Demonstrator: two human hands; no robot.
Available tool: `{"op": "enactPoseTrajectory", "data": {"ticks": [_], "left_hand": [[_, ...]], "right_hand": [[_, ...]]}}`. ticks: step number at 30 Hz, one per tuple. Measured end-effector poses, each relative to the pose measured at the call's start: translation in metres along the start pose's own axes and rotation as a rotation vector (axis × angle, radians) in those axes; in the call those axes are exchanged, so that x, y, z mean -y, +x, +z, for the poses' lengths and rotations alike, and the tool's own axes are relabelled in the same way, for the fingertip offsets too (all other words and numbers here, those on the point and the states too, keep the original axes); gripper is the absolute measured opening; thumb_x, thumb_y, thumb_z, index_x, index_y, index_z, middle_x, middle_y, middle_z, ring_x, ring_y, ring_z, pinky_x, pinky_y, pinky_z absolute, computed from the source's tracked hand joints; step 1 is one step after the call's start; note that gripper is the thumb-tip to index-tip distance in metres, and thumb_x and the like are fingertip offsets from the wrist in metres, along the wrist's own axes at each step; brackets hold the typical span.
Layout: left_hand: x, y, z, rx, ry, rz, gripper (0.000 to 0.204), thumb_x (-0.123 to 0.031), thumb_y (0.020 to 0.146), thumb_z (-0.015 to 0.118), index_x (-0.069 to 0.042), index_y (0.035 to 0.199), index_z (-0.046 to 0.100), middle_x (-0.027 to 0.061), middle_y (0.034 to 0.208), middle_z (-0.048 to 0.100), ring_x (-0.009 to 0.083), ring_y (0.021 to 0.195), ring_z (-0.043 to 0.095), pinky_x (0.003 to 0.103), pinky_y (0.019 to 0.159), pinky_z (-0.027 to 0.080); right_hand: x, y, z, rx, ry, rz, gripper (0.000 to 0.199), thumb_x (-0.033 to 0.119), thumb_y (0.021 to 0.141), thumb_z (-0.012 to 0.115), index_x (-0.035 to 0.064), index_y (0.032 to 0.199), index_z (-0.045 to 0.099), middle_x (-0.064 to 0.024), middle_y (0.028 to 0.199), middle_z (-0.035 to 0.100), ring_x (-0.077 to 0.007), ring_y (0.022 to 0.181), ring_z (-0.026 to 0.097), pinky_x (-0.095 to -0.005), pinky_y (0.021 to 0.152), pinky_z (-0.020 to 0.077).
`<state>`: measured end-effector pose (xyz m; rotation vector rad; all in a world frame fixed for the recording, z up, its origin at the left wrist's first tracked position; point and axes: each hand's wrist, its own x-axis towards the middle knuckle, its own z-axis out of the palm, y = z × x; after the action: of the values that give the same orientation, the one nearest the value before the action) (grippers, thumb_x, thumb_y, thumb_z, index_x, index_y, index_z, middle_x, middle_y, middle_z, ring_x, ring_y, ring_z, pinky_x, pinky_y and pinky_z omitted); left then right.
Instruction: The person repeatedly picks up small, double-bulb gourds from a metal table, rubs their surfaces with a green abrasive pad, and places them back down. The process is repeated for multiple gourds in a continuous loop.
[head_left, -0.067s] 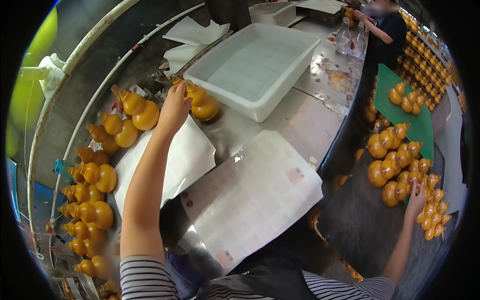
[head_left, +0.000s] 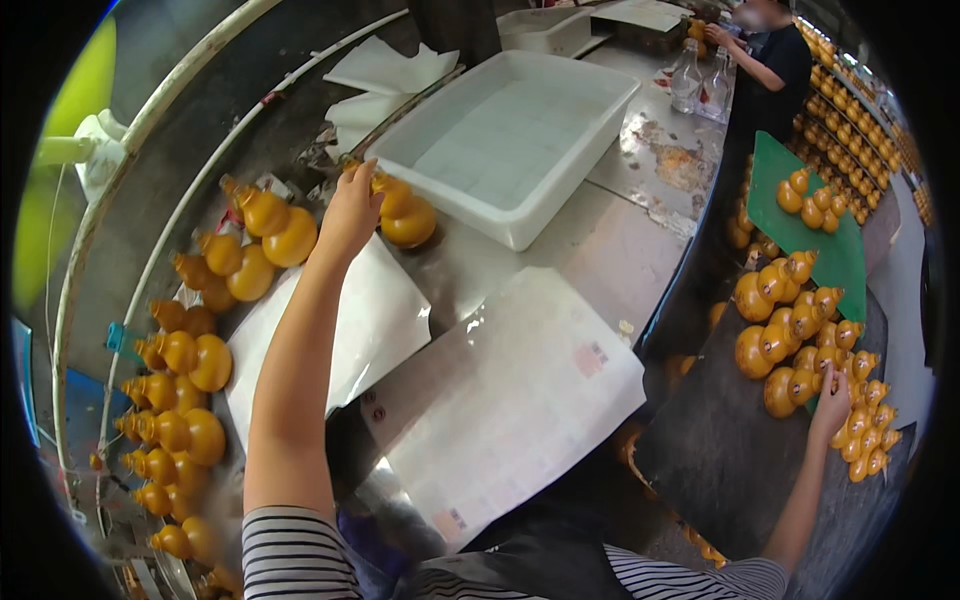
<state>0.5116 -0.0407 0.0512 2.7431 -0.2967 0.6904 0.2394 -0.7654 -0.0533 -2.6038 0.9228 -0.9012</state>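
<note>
Left grip [head_left: 350, 212] at stem end of upper-left gourd [head_left: 410, 222]; body lies lower right, long axis diagonal. Right grip [head_left: 832, 408] at stem of right-side gourd [head_left: 779, 394], body to left, near level. Can't tell either's closure.

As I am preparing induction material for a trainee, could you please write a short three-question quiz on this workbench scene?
1. True or false: the left hand is at a double-bulbed gourd near the white rectangular tub.
2. Multiple choice: what colour is the board under the small cluster of gourds beyond the right hand?
a) blue
b) green
c) red
3. Compare: which lies nearer the striped sleeves, the printed sheet or the tub?

Key:
1. True.
2. b) green.
3. The printed sheet.
</note>
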Motion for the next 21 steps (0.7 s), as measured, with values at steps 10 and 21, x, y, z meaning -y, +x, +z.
{"op": "enactPoseTrajectory", "data": {"ticks": [10, 21], "left_hand": [[-0.010, 0.019, 0.052, 0.084, -0.019, 0.099, 0.017, -0.003, 0.079, 0.061, 0.000, 0.093, 0.053, 0.0182, 0.090, 0.056, 0.0385, 0.086, 0.057, 0.044, 0.076, 0.047], [-0.117, -0.064, -0.037, 0.010, -0.294, 0.067, 0.027, 0.007, 0.082, 0.058, 0.000, 0.107, 0.050, 0.0151, 0.099, 0.051, 0.0314, 0.088, 0.054, 0.038, 0.080, 0.046]], "right_hand": [[0.141, -0.029, 0.000, -0.025, 0.357, -0.140, 0.017, 0.014, 0.089, 0.064, -0.0006, 0.080, 0.064, -0.0096, 0.065, 0.060, -0.0135, 0.056, 0.054, -0.0306, 0.055, 0.0437], [0.272, -0.134, -0.033, 0.681, 1.015, -0.434, 0.015, 0.011, 0.089, 0.064, 0.0015, 0.080, 0.071, -0.0081, 0.068, 0.067, -0.0123, 0.057, 0.062, -0.0261, 0.053, 0.0465]]}}
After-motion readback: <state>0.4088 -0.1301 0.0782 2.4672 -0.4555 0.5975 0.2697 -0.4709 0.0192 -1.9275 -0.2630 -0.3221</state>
